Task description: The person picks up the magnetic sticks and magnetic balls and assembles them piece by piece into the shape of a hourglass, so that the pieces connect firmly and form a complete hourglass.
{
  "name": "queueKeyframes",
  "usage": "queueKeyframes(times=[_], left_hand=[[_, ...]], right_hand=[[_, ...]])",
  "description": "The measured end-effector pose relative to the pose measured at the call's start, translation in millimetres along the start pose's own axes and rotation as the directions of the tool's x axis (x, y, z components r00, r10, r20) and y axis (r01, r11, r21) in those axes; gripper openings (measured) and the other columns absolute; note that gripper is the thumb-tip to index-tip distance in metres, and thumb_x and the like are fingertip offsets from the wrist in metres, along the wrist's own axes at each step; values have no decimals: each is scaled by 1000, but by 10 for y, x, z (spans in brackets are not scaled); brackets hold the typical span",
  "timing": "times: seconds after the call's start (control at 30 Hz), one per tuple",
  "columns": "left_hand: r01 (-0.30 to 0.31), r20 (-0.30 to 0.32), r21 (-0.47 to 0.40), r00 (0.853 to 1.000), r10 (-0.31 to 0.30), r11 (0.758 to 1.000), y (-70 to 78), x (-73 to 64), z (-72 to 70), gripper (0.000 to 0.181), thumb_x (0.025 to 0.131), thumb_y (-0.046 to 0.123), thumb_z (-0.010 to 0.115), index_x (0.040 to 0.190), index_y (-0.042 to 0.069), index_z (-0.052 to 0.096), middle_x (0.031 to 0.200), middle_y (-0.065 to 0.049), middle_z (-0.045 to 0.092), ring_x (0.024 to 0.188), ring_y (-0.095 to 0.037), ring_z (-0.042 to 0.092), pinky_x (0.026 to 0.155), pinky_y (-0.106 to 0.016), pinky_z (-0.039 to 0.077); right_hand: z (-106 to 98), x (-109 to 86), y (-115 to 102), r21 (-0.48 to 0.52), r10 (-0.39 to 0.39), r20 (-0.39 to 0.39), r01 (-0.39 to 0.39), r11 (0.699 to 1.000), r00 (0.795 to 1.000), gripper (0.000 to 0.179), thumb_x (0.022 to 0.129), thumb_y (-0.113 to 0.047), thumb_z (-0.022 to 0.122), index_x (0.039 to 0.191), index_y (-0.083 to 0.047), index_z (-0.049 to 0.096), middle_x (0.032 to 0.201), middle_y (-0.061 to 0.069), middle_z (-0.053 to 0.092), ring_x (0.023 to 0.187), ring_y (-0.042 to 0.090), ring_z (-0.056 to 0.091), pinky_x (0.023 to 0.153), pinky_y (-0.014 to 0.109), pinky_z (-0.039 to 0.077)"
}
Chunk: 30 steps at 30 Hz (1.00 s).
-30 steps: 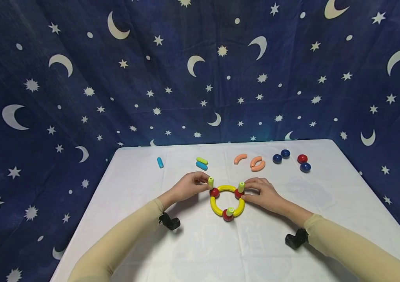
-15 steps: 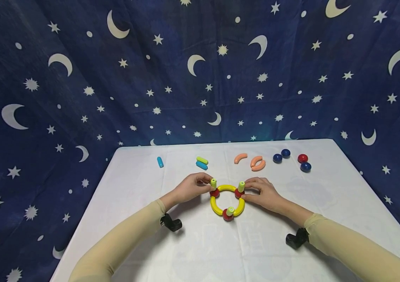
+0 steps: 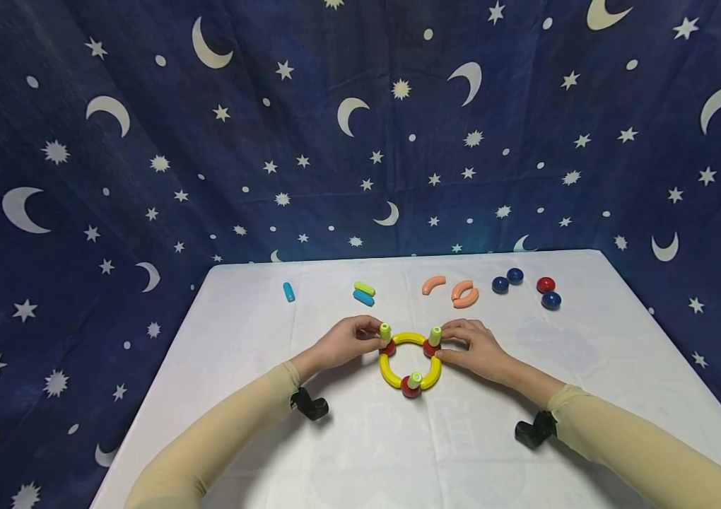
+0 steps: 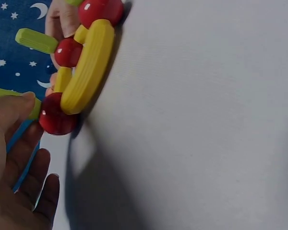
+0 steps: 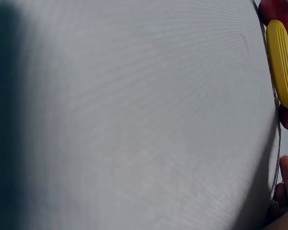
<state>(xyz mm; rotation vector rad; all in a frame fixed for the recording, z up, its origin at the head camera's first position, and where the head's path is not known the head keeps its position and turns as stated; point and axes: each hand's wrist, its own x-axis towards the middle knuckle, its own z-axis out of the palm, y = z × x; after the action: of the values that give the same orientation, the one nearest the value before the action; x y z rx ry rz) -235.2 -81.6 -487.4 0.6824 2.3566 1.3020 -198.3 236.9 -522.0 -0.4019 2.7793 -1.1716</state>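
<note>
Head view: white tablecloth (image 3: pixel 348 452), faint marks in it too dim to read; toy ring (image 3: pixel 389 375) sits mid-table between both hands, three curved yellow bars (image 3: pixel 408 338) joined by three glossy red balls, each ball with a light green stick standing up; marks on stick ends too small to make out. Left hand (image 3: pixel 346 342) pinches left green stick (image 3: pixel 385 332) just above left red ball (image 3: pixel 389 348). Right hand (image 3: pixel 475 350) has thumb and fingers about right red ball (image 3: pixel 429 350), fingertips by right green stick (image 3: pixel 435 336). Front red ball (image 3: pixel 408 389) untouched. Behind: blue sticks (image 3: pixel 363 297), loose green stick (image 3: pixel 365 288), orange arcs (image 3: pixel 465 298), blue balls (image 3: pixel 500 285), loose red ball (image 3: pixel 546 285); moon-and-star backdrop (image 3: pixel 309 127). Left wrist view adds lengthwise grooves on the near bar plus the left thumb pressed along the stick, other fingers spread loosely below; right hand partly hidden behind the ring. Right wrist view: mostly cloth, ring squeezed into the right edge, another grooved bar between two balls, right-hand fingers cropped at lower corner; can't tell the grip from here.
</note>
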Motion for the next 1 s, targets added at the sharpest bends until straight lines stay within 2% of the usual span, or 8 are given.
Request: queueKeyframes(times=[0.13, 0.2, 0.43, 0.6, 0.87, 1.0], left_hand=[[4, 24, 29, 1000, -5, 1000, -50, -8, 27, 25, 97, 28, 73, 120, 18, 71, 110, 9, 69, 102, -11, 64, 94, -32, 50], [-13, 32, 56, 999, 11, 998, -76, -6, 39, 24, 97, 28, 73, 120, 19, 72, 109, 10, 69, 101, -11, 63, 95, -32, 49], [-25, 7, 183, 1000, 24, 983, -108, -10, 36, 25, 96, 35, 74, 119, 25, 74, 110, 17, 68, 108, -12, 53, 100, -37, 42], [-40, 25, 179, 999, 36, 983, -122, -2, 31, 29, 97, 33, 73, 123, 22, 73, 113, 14, 69, 114, -13, 54, 106, -39, 42], [-20, 19, 179, 1000, 17, 984, -118, -12, 33, 30, 96, 34, 73, 123, 21, 72, 115, 12, 67, 117, -16, 53, 108, -42, 40], [4, 6, 178, 1000, -5, 984, -116, -9, 46, 30, 95, 35, 74, 123, 24, 72, 114, 15, 67, 117, -15, 52, 107, -41, 40]], right_hand=[[4, 1, 1, 2, 5, -2, -5, 1000, 1000, 41, 86, -45, 82, 117, -19, 76, 127, 1, 62, 132, 33, 41, 108, 61, 29], [8, 2, 4, 0, 4, -3, -4, 1000, 1000, 41, 86, -45, 82, 117, -19, 76, 127, 2, 62, 131, 33, 41, 108, 61, 29], [20, 12, 20, -13, -5, -10, 5, 1000, 1000, 39, 86, -44, 82, 115, -20, 77, 126, 1, 62, 131, 33, 42, 108, 61, 29], [15, 9, 15, -8, -5, -9, 5, 1000, 1000, 39, 86, -44, 82, 116, -19, 77, 126, 2, 63, 131, 34, 41, 108, 61, 29], [13, 4, 8, -7, -2, -7, 2, 1000, 1000, 39, 87, -44, 81, 117, -19, 76, 127, 1, 62, 130, 33, 42, 107, 61, 30], [3, -2, 3, -6, -12, -10, 12, 1000, 1000, 39, 87, -43, 82, 116, -18, 76, 127, 1, 63, 130, 33, 42, 107, 61, 30]])
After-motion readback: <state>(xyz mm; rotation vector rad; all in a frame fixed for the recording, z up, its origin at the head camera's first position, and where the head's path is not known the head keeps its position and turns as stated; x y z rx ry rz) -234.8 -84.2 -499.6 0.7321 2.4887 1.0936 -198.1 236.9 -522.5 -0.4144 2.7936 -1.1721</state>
